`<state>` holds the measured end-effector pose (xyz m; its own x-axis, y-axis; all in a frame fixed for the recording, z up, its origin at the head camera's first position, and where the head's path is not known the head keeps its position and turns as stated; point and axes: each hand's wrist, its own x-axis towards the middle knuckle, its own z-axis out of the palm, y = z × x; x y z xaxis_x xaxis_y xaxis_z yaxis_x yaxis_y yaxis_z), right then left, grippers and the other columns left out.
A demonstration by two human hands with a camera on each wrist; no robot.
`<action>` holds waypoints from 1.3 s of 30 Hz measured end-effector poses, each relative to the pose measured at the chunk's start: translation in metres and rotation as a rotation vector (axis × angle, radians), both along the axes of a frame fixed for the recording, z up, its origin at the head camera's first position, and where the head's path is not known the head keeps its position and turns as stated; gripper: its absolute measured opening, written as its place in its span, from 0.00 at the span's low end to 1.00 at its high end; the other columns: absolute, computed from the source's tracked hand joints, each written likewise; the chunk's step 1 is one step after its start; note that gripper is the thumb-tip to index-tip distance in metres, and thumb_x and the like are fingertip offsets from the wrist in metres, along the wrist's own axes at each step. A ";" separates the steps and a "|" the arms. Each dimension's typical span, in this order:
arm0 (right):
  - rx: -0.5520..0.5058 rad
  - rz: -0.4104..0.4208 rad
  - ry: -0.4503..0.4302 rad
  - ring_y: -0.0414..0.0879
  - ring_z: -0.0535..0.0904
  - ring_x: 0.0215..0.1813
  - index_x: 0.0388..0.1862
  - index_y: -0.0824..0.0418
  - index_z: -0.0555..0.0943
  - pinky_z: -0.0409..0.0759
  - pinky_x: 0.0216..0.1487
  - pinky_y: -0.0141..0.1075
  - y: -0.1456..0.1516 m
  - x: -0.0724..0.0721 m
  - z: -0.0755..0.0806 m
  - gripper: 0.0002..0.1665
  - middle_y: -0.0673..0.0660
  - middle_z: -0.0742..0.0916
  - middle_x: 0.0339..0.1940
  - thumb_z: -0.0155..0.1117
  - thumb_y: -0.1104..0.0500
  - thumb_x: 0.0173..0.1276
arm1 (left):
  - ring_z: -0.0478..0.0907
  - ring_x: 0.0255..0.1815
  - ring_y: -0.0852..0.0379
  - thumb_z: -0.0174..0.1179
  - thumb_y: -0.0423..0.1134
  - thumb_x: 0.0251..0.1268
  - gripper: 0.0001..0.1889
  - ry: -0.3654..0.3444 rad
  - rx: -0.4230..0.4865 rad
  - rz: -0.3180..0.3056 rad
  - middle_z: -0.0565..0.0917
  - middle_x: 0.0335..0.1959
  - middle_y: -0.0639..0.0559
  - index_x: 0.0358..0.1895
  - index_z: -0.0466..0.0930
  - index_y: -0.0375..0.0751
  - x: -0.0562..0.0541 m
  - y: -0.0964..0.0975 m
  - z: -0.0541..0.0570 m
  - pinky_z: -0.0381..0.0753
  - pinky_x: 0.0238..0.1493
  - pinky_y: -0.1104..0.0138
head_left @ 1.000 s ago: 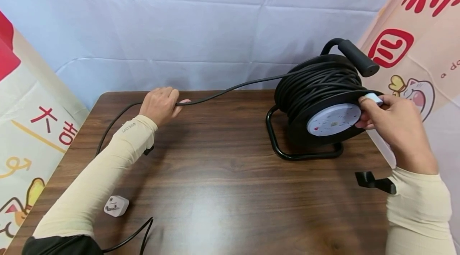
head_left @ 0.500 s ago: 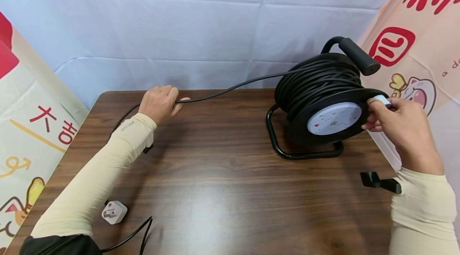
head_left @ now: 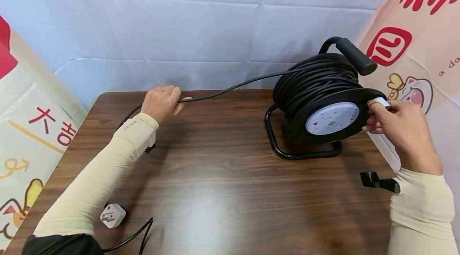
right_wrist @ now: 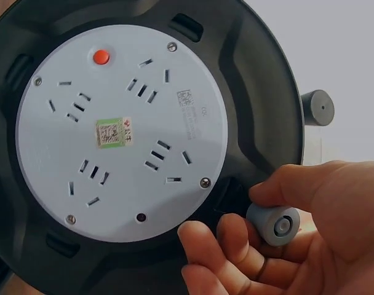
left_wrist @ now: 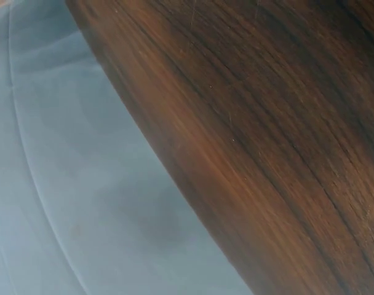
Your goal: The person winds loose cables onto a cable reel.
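A black cable reel (head_left: pixel 318 83) stands upright at the right of the table, wound with cable. On its side is a white socket panel (head_left: pixel 332 118); the right wrist view shows the panel's slots and a red button (right_wrist: pixel 101 57). My right hand (head_left: pixel 409 127) pinches the small grey winding knob (right_wrist: pixel 270 224) at the disc's outer edge. From the reel the black cable (head_left: pixel 230 88) stretches left to my left hand (head_left: pixel 161 104), whose fingers wrap it above the back of the table. Beyond that hand it passes behind the sleeve. The left wrist view misses the hand.
A white plug (head_left: pixel 113 215) lies near my left forearm. A thin black cord (head_left: pixel 134 236) bends on the table at the front left. Behind the wooden table (head_left: pixel 223 191) hangs a pale cloth (head_left: pixel 201 27). The reel's black carrying handle (head_left: pixel 357 56) juts to the right.
My right hand and the winding knob have shifted slightly right and down, turning the reel a little. The plug has slid toward the table's front and turned. My left hand stays nearly in place.
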<state>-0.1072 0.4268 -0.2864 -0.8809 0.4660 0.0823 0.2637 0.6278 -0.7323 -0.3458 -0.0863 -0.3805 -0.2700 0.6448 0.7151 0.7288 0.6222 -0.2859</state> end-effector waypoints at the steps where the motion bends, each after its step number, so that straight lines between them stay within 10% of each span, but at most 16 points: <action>1: -0.001 0.000 0.003 0.36 0.83 0.19 0.52 0.77 0.76 0.81 0.26 0.27 0.001 0.000 -0.001 0.33 0.43 0.81 0.19 0.51 0.44 0.79 | 0.60 0.11 0.54 0.69 0.43 0.66 0.22 -0.003 -0.004 0.004 0.64 0.15 0.50 0.25 0.64 0.39 0.000 0.000 0.000 0.61 0.13 0.62; 39: -0.114 0.078 -0.069 0.40 0.85 0.20 0.47 0.78 0.73 0.83 0.25 0.31 0.026 0.005 -0.030 0.29 0.45 0.85 0.18 0.50 0.48 0.81 | 0.54 0.10 0.57 0.68 0.40 0.64 0.22 0.003 -0.015 -0.044 0.60 0.14 0.53 0.24 0.62 0.40 0.000 0.010 0.009 0.56 0.09 0.63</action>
<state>-0.1019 0.4532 -0.3168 -0.9166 0.3987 -0.0287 0.2691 0.5623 -0.7819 -0.3460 -0.0766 -0.3719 -0.2389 0.6668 0.7059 0.7545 0.5851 -0.2973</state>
